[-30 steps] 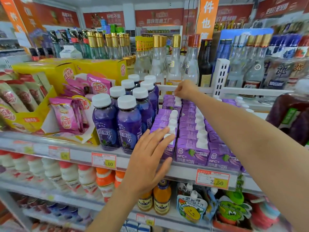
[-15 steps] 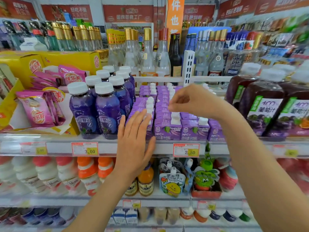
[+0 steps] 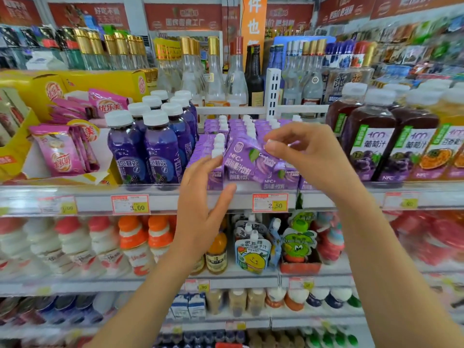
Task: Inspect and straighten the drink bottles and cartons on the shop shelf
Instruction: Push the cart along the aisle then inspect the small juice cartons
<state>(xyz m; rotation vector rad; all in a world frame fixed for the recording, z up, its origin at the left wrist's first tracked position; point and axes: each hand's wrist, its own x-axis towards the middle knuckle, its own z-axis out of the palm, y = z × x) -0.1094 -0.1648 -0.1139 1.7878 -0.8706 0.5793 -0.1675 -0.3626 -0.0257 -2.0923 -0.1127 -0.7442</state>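
Since half a second ago one purple carton (image 3: 247,156) has come out of its row: it was standing straight among the others, and now it leans at the near edge of the shelf (image 3: 175,194), with its printed front turned to the camera. The right hand (image 3: 310,158) holds it from above. The grip is a tight pinch of thumb and fingertips (image 3: 270,144) on the white cap (the cap itself is mostly hidden). I cannot tell if the bottom of the carton rests on the shelf.

The left hand (image 3: 200,204) is now lower than before. Its grip is wide open and holds nothing; the fingers are straight, with their tips at the front carton of the left row, and the thumb is spread below.

The other cartons (image 3: 253,129) stand in rows going far back, white caps up. Just left of them are the purple bottles (image 3: 160,151), full of violet drink. On the right, the dark juice bottles (image 3: 371,146) are full too. Far left, a yellow box (image 3: 15,156) holds pink sachets (image 3: 59,151).
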